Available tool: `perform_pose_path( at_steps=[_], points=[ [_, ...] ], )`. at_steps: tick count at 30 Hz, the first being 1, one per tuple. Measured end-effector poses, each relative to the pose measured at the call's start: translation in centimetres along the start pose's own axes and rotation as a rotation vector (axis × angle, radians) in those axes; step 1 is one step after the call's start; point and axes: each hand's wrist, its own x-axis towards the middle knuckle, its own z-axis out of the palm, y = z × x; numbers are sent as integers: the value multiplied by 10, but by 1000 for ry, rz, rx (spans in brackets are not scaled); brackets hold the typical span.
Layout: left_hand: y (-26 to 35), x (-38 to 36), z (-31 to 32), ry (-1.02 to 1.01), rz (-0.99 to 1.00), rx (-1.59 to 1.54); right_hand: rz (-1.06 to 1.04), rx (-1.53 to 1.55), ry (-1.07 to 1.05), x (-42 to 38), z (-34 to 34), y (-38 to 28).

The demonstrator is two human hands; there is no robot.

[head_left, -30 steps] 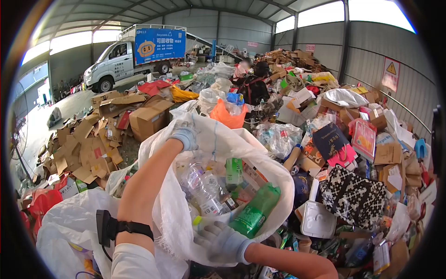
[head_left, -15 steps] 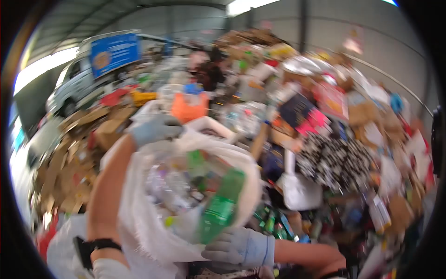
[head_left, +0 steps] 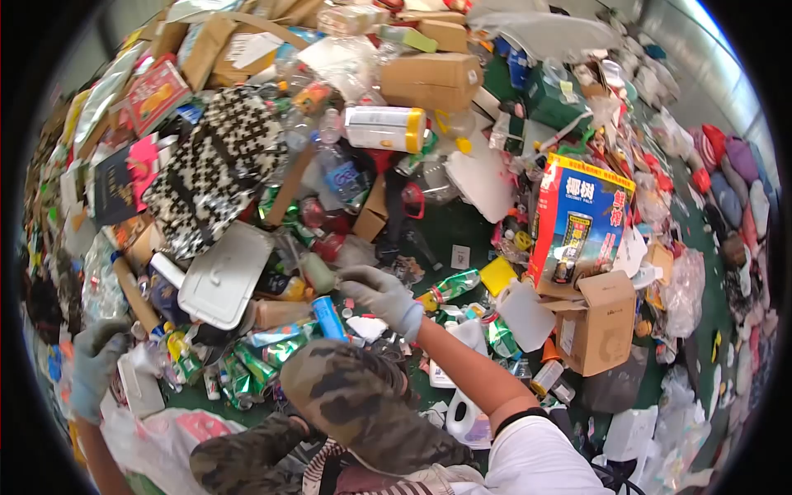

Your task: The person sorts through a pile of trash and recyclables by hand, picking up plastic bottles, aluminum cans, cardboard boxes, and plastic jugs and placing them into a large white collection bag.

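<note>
My left hand (head_left: 97,367), in a grey work glove, is at the far left, above a white sack (head_left: 177,437). Its fingers are loosely bent and apart, with nothing visible in them. My right hand (head_left: 381,301), also gloved, reaches over the heap with its fingers stretched out and nothing in them. Close to it lie a green plastic bottle (head_left: 454,285), a blue can-like item (head_left: 329,318) and a dull greenish bottle (head_left: 317,273). Several crushed green bottles (head_left: 247,371) sit between my hands, below a white plastic lid (head_left: 224,276).
A colourful drinks carton (head_left: 582,223) and an open brown box (head_left: 606,322) stand on the right. A white canister (head_left: 385,129), a cardboard box (head_left: 431,81) and a black-and-white patterned cloth (head_left: 216,165) lie farther back. My camouflage-covered knee (head_left: 355,396) is in front.
The view has swung right and down, leaving the sack at the lower left. My right hand has left the green bottle at the sack's mouth and now reaches over the heap.
</note>
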Motion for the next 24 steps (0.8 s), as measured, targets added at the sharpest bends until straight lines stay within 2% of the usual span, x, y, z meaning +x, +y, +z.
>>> perform_pose_path(
  at_steps=[2, 3, 4, 5, 7, 9, 11, 13, 15, 17, 19, 20, 21, 22, 23, 24],
  points=[
    [7, 53, 49, -113, -87, -171, 182, -189, 207, 4, -74, 70],
    [10, 76, 84, -134, 20, -238, 246, -259, 291, 5, -112, 101],
    [10, 91, 114, -167, 18, -326, 257, -565, 414, 5, -149, 110],
    [11, 103, 145, -190, -93, -373, 268, -875, 534, 4, -186, 117],
    [-6, 126, 207, -297, -145, -438, 342, -1310, 730, 8, -273, 149],
    [-25, 139, 269, -376, -156, -480, 615, -1627, 723, 8, -321, 128],
    [-48, 147, 330, -415, -122, -472, 743, -1839, 740, 7, -370, 146],
    [-66, 148, 384, -498, -363, -665, 706, -1898, 681, -3, -444, 200],
    [-60, 152, 410, -582, -555, -738, 715, -1937, 603, -14, -441, 226],
    [-70, 149, 432, -578, -640, -861, 366, -1841, 589, 16, -367, 173],
    [-68, 154, 445, -611, -688, -910, 270, -1680, 450, 46, -298, 146],
    [-70, 157, 451, -627, -725, -996, -199, -1619, 382, 45, -277, 151],
    [-71, 161, 457, -637, -761, -1083, -16, -1511, 158, 60, -230, 117],
    [-71, 166, 460, -703, -731, -1116, -296, -1490, 114, 60, -200, 119],
    [-69, 170, 465, -702, -735, -1117, -281, -1667, -39, 56, -168, 125],
    [-65, 176, 470, -789, -841, -1311, -497, -1392, -93, 54, -145, 138]
  ],
)
